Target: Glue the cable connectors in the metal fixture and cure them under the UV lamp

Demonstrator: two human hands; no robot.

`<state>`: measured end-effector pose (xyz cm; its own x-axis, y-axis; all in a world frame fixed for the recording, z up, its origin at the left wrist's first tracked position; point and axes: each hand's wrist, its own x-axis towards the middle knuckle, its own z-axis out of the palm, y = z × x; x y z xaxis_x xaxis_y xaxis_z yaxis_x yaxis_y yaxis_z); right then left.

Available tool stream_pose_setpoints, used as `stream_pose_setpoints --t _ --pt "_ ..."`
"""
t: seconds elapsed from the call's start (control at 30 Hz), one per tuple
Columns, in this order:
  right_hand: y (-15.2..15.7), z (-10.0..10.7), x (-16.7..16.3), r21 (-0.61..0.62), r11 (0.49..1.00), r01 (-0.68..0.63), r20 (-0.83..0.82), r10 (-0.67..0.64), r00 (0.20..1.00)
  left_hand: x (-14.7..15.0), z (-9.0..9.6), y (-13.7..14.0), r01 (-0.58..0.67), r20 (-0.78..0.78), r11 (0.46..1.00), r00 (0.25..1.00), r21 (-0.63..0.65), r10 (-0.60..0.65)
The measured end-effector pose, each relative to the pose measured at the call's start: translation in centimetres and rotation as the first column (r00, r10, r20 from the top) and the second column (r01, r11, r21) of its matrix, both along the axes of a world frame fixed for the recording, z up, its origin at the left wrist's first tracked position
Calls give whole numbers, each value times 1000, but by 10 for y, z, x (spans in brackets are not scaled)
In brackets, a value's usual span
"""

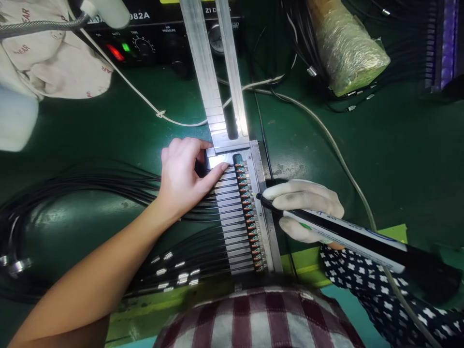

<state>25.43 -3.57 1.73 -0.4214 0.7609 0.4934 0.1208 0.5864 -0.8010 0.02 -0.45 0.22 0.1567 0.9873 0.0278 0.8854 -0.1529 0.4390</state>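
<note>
A metal fixture [227,232] lies before me, with a row of black cables [232,214] across it. Small connector ends [250,221] with bared, coloured wires line its right side. My left hand [185,171], bare, grips the fixture's upper left; the thumb rests on the plate near the top cables and the other fingertips are partly hidden at the edge. In my right hand [308,205], gloved in white, is a long black dispensing syringe [344,234] with a white label. Its dark tip points at the fixture's right rail, near the connectors; contact cannot be made out.
A two-railed metal piece [205,77] extends from the fixture's top. Behind stands a black control box [159,53] with lit switches. A pale hose [326,130] curves along the right. Black cable bundles [90,186] lie left; a wrapped bundle [351,53] lies at upper right.
</note>
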Motion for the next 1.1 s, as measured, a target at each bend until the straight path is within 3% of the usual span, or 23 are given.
stream_pose_setpoints --t 0.17,0.8,1.1 --pt "-2 -3 0 47 999 11 2 -11 1000 0 0 0 -2 4 1000 1000 1 2" --pt "1 2 -1 -7 1000 6 -4 -6 1000 0 0 0 -12 13 1000 1000 -11 13" --pt "-2 -1 0 38 999 3 -24 -2 1000 1 0 0 -9 28 1000 1000 -1 9"
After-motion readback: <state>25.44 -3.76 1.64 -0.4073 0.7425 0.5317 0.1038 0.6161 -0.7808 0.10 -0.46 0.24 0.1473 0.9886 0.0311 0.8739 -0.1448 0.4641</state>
